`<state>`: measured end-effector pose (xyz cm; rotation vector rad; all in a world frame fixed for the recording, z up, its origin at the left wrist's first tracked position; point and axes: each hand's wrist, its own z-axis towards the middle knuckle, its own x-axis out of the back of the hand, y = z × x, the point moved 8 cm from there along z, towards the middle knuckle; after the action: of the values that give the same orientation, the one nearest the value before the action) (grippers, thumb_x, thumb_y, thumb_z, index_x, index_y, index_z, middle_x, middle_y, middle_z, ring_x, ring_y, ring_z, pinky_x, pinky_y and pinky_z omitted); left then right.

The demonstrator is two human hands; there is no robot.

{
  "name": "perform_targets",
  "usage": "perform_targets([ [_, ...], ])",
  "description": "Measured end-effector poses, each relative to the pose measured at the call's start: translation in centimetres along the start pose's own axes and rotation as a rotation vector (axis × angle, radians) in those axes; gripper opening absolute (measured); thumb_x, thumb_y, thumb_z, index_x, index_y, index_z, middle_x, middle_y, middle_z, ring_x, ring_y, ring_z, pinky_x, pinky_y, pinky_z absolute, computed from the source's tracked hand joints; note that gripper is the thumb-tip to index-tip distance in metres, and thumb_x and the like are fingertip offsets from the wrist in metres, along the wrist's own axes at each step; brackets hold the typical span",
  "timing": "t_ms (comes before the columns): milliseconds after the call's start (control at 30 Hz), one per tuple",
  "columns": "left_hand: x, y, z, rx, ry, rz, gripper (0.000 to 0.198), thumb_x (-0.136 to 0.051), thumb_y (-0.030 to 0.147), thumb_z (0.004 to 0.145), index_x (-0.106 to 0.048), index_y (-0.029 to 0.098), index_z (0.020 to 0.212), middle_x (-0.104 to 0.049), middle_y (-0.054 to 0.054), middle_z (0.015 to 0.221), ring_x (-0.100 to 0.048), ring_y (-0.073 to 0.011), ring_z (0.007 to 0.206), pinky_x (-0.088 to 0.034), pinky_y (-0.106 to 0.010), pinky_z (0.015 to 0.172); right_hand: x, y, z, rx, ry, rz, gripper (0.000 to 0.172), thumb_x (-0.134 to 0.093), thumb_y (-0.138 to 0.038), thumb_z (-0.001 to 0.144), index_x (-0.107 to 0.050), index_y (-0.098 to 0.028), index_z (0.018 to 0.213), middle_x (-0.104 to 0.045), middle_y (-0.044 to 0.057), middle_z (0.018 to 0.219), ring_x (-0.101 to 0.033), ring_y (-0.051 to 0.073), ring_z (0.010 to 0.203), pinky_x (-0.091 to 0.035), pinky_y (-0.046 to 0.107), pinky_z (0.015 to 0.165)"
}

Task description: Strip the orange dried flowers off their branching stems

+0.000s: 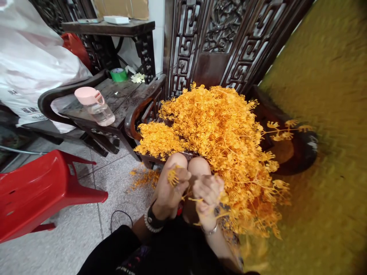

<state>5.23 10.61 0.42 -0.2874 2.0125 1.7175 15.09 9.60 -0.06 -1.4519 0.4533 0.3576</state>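
Observation:
Over my knees, my left hand [171,193] is closed with a small yellow plastic flower sprig [172,177] at its fingers. Close beside it, my right hand [208,193] is curled around a yellow plastic stem [196,199], with bits of yellow showing at its edge. Motion blurs both hands, so the exact grip is hard to see. A big heap of yellow plastic flower sprays [215,126] covers the wooden chair in front of me and spreads down to my right. A smaller bunch [157,139] lies at the heap's left end.
Left of the heap, a dark wooden side table [86,109] holds a pink-lidded bottle [100,110] and green tape [118,75]. A red plastic stool [51,183] stands at left, with a white bag [31,65] behind. Loose yellow sprigs [145,178] lie on the floor.

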Motion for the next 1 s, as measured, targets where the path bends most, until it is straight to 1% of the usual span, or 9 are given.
perform_targets([
  [67, 0.6, 0.3, -0.3, -0.027, 0.019, -0.057, 0.045, -0.041, 0.063, 0.081, -0.036, 0.022, 0.063, -0.03, 0.002, 0.057, -0.032, -0.0113, 0.052, -0.028, -0.024, 0.043, 0.4, -1.4, 0.5, 0.071, 0.024, 0.091, 0.06, -0.033, -0.066, 0.081, -0.012, -0.023, 0.045, 0.007, -0.013, 0.032, 0.006, 0.003, 0.025, -0.005, 0.019, 0.025],
  [133, 0.6, -0.1, -0.6, -0.035, -0.006, -0.096, 0.043, -0.046, 0.061, 0.08, -0.039, 0.022, 0.063, -0.034, 0.001, 0.057, -0.036, -0.0119, 0.054, -0.032, -0.025, 0.044, 0.5, -2.4, 0.6, 0.083, 0.058, 0.139, 0.057, -0.04, -0.054, 0.085, -0.014, -0.022, 0.045, -0.001, -0.011, 0.032, -0.001, 0.003, 0.026, -0.01, 0.018, 0.026],
  [267, 0.1, -1.5, -0.8, -0.044, -0.088, -0.05, 0.039, -0.052, 0.055, 0.081, -0.05, 0.018, 0.066, -0.046, -0.001, 0.059, -0.044, -0.0123, 0.057, -0.039, -0.027, 0.052, -0.2, -2.9, -0.3, 0.018, 0.159, -0.006, 0.051, -0.056, -0.046, 0.079, -0.03, -0.02, 0.043, -0.027, -0.006, 0.038, -0.024, 0.005, 0.033, -0.026, 0.019, 0.033],
  [400, -0.2, -1.4, -0.4, -0.049, -0.099, 0.021, 0.036, -0.052, 0.048, 0.085, -0.052, 0.016, 0.069, -0.049, 0.001, 0.06, -0.047, -0.0086, 0.057, -0.039, -0.023, 0.055, -0.4, -2.6, -1.1, -0.001, 0.213, -0.143, 0.04, -0.059, -0.047, 0.078, -0.046, -0.019, 0.051, -0.032, -0.006, 0.04, -0.031, 0.007, 0.039, -0.031, 0.021, 0.039],
  [567, 0.6, -2.0, 0.0, 0.066, 0.039, 0.092, 0.045, -0.052, 0.061, 0.079, -0.044, 0.018, 0.068, -0.038, 0.006, 0.053, -0.038, -0.0052, 0.045, -0.033, -0.02, 0.044, 0.4, -2.5, -1.1, 0.022, 0.288, -0.272, 0.039, -0.063, -0.047, 0.076, -0.05, -0.018, 0.054, -0.037, -0.005, 0.044, -0.031, 0.006, 0.042, -0.027, 0.023, 0.043],
  [700, 1.1, -2.1, 0.1, 0.027, 0.064, 0.279, 0.047, -0.047, 0.064, 0.08, -0.048, 0.018, 0.071, -0.044, 0.002, 0.057, -0.043, -0.0094, 0.05, -0.04, -0.024, 0.047, 0.8, -2.2, -1.2, 0.044, 0.357, -0.322, 0.038, -0.063, -0.046, 0.076, -0.048, -0.018, 0.056, -0.039, -0.005, 0.048, -0.032, 0.006, 0.044, -0.027, 0.023, 0.045],
  [800, 0.8, -1.6, 0.0, -0.053, 0.011, 0.419, 0.037, -0.047, 0.053, 0.084, -0.054, 0.018, 0.074, -0.054, -0.004, 0.068, -0.051, -0.016, 0.065, -0.046, -0.031, 0.06, 0.2, -1.8, -1.1, 0.026, 0.293, -0.434, 0.031, -0.064, -0.042, 0.077, -0.053, -0.018, 0.06, -0.042, -0.005, 0.05, -0.035, 0.007, 0.046, -0.031, 0.023, 0.047],
  [900, 0.2, -0.8, 0.1, -0.141, -0.022, 0.529, 0.029, -0.044, 0.042, 0.089, -0.057, 0.019, 0.078, -0.058, -0.008, 0.081, -0.052, -0.0208, 0.081, -0.043, -0.037, 0.079, -0.5, -1.3, -0.6, -0.001, 0.204, -0.514, 0.031, -0.06, -0.042, 0.08, -0.054, -0.018, 0.061, -0.043, -0.004, 0.05, -0.037, 0.008, 0.047, -0.032, 0.023, 0.048],
  [1000, -0.6, -0.3, 0.5, -0.194, -0.097, 0.591, 0.028, -0.04, 0.037, 0.091, -0.055, 0.019, 0.075, -0.056, -0.006, 0.076, -0.05, -0.02, 0.077, -0.04, -0.036, 0.079, -0.5, -0.9, -0.2, -0.004, 0.203, -0.497, 0.032, -0.057, -0.045, 0.081, -0.053, -0.02, 0.063, -0.044, -0.003, 0.052, -0.039, 0.01, 0.05, -0.034, 0.024, 0.049],
])
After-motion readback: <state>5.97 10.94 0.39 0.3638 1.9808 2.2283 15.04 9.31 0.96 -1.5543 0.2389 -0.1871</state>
